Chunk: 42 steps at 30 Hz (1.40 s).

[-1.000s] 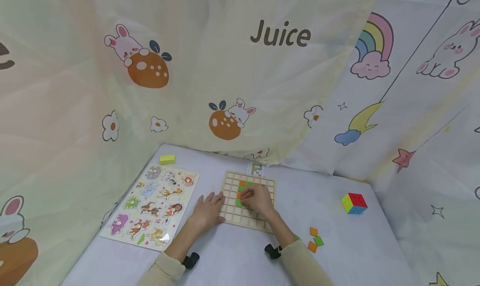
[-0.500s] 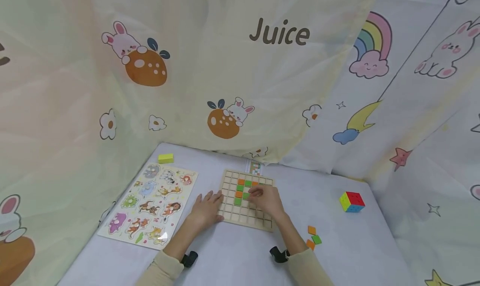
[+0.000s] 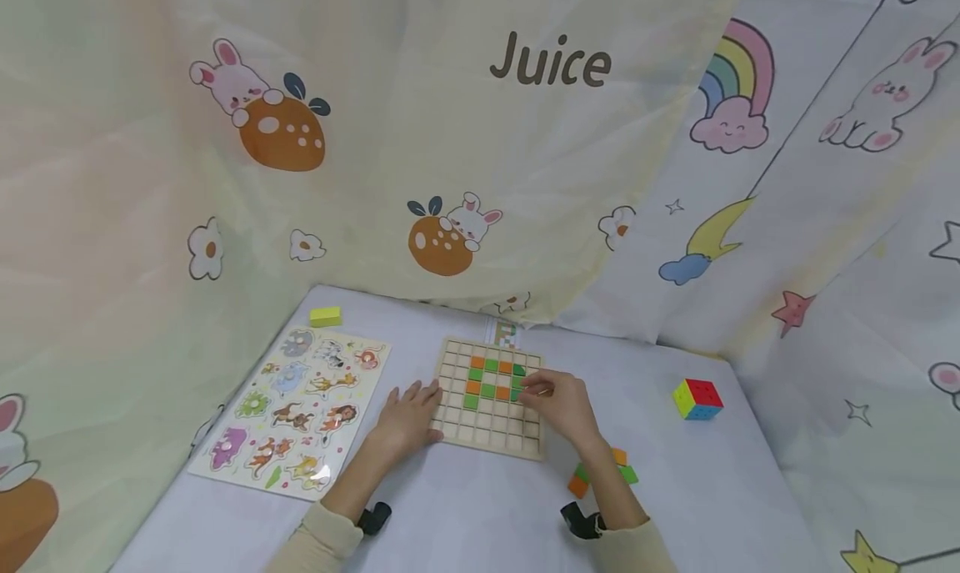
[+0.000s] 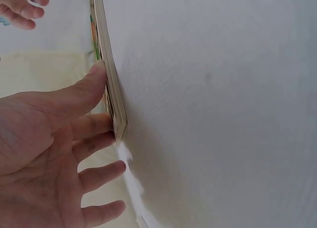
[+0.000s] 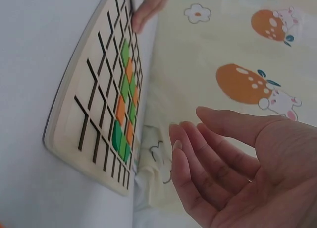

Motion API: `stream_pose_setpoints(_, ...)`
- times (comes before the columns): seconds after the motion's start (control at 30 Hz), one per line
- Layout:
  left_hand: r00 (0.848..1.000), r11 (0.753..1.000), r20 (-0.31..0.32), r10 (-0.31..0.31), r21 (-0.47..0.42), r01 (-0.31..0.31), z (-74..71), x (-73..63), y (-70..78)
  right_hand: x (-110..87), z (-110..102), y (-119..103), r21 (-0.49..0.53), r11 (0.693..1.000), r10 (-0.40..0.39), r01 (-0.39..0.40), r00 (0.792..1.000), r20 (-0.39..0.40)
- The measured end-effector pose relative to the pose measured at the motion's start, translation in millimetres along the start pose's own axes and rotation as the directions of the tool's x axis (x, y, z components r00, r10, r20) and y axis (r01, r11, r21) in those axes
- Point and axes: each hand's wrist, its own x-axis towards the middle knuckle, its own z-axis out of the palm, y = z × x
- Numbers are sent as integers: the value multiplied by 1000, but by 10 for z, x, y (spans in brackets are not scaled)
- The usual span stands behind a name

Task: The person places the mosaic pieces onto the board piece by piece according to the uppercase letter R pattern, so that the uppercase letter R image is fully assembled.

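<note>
A wooden grid board (image 3: 487,439) lies on the table, with green tiles (image 3: 470,401) and orange tiles (image 3: 474,387) set in its cells. Its top right tile is a darker green with a rounded edge (image 5: 116,135). My left hand (image 3: 405,419) rests at the board's left side, fingers spread. In the left wrist view its thumb (image 4: 94,84) touches the board's edge. By the right end of the tile pattern is my right hand (image 3: 562,402). The right wrist view shows its fingers loosely bent, thumb apart from them, nothing between.
Several loose tiles (image 3: 577,486) lie under and beside the right forearm. An animal knob puzzle (image 3: 292,414) is on the left, with a yellow block (image 3: 325,316) behind it. A puzzle cube (image 3: 698,399) stands right. Behind the board is a pattern card (image 3: 506,334).
My right hand has moved right, from the middle of the tile pattern to its right end, uncovering more green and orange tiles. My left hand stays at the board's edge.
</note>
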Motion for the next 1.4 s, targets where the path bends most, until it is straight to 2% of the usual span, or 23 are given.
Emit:
stream_pose_setpoints(0.27,1000,1000,12,2,-18,-1,-22,3,0,-238,-227,69,-53,996,74,-74,997,-17)
stream_pose_setpoints(0.63,1000,1000,27,-9,2,9,-30,33,-36,-522,-373,255,-120,972,211,-200,974,86)
stream_pose_setpoints(0.77,999,1000,33,-7,7,7,-36,32,-31,-649,-405,310,-207,953,252,-221,957,140)
stream_pose_setpoints(0.9,1000,1000,31,0,8,0,-30,22,-9,-784,-386,372,-316,922,283,-224,946,156)
stream_pose_setpoints(1.07,1000,1000,29,0,6,0,-16,13,7,-913,-307,393,-414,885,291,-212,947,137)
stream_pose_setpoints(1.17,1000,1000,24,0,2,0,-5,16,3,-958,-270,372,-454,871,261,-189,960,100)
stream_pose_setpoints(1.27,1000,1000,21,2,7,-3,1,16,-2,-972,-239,341,-466,868,226,-169,972,69)
stream_pose_setpoints(1.4,1000,1000,18,1,17,-1,-5,14,-2,-955,-198,301,-458,873,218,-165,974,65)
